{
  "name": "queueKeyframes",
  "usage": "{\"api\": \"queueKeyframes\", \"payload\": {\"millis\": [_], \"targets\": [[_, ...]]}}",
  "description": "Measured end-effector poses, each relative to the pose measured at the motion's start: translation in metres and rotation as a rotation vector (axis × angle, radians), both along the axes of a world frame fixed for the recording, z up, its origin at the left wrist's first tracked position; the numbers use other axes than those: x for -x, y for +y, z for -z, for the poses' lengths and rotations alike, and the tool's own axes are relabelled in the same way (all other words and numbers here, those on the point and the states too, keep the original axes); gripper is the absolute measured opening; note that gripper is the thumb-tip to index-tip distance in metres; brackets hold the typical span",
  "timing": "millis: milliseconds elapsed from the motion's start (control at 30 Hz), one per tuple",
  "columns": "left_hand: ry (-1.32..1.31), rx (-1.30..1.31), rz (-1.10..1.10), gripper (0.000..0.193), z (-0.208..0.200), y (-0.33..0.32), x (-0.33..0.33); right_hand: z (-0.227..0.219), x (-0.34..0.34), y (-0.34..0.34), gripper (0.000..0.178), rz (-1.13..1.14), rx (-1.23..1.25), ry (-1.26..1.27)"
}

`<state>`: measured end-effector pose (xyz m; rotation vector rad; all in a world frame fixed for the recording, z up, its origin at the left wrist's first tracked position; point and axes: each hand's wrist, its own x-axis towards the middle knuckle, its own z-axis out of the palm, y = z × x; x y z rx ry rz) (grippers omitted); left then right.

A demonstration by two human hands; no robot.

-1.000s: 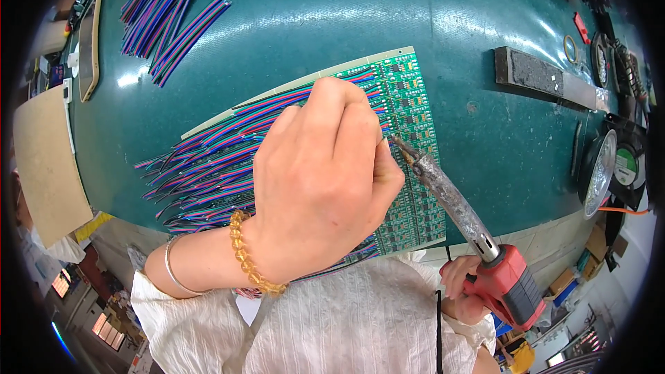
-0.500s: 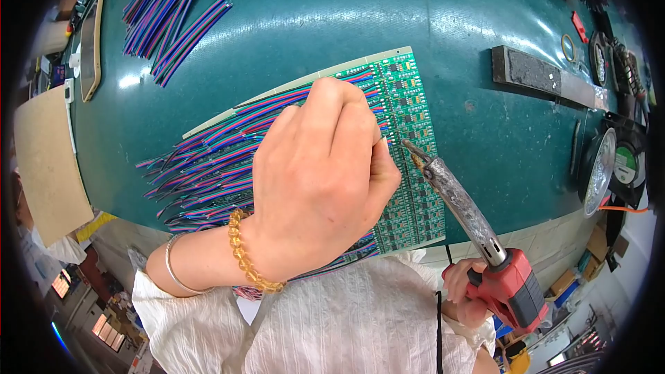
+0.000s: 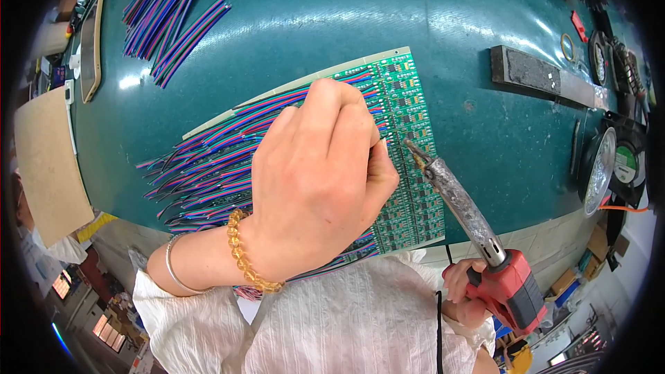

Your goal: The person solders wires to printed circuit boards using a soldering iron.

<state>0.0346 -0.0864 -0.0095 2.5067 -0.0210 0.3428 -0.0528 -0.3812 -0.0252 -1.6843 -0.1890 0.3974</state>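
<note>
Green circuit board (image 3: 412, 118) mid-frame, beneath left hand (image 3: 315, 176), the nearer; fingers bunched, can't tell what, if anything, is pinched. Right hand (image 3: 461, 285), lower right, grips soldering iron (image 3: 464, 210) slanting up-left, tip just right of left hand.

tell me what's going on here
A person's right hand grips a red-handled soldering iron, its tip over a green circuit board, beside the left hand's fingertips; contact is unclear. The left hand rests over colored wires running across the board, its grip hidden. More wire bundles lie at the upper left.
</note>
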Motion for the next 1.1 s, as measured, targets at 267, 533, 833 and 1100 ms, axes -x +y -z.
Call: {"api": "queueKeyframes", "payload": {"millis": [267, 533, 833, 1100], "targets": [[0.002, 0.002, 0.012, 0.020, -0.001, 0.002, -0.002, 0.000, -0.008, 0.018, 0.066, 0.106, -0.269, 0.036], [0.041, 0.004, 0.006, 0.017, -0.012, 0.006, 0.004, 0.001, -0.020, 0.024, 0.072, 0.038, -0.265, -0.052], [-0.169, -0.504, -0.275, 0.013, -0.016, 0.093, -0.018, 0.028, -0.011, -0.001, 0.070, 0.252, -0.411, -0.114], [-0.048, -0.255, -0.215, 0.012, 0.006, 0.129, -0.027, 0.029, -0.009, -0.003, 0.068, 0.233, -0.442, -0.132]]}}
